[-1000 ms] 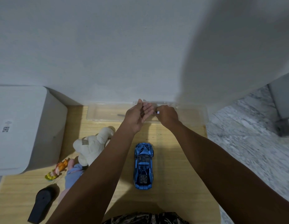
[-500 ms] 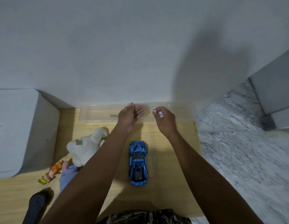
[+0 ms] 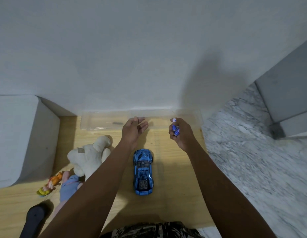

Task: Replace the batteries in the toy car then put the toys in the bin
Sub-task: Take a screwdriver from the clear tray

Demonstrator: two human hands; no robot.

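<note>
Blue batteries [image 3: 175, 129] are gripped in the curled right hand [image 3: 181, 133], held above the desk [image 3: 175, 186]. The left hand [image 3: 134, 128] is held loosely open and empty, at the near edge of a clear tray [image 3: 101, 121]. The blue toy car [image 3: 143, 171] is seen lying on the desk at about six o'clock from the left hand and seven o'clock from the right, well apart from both.

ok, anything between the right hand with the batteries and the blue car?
Nothing visible. The right hand holds the batteries above bare wood, and the toy car lies nearer the person and to the left, upright, battery side not showing.
</note>
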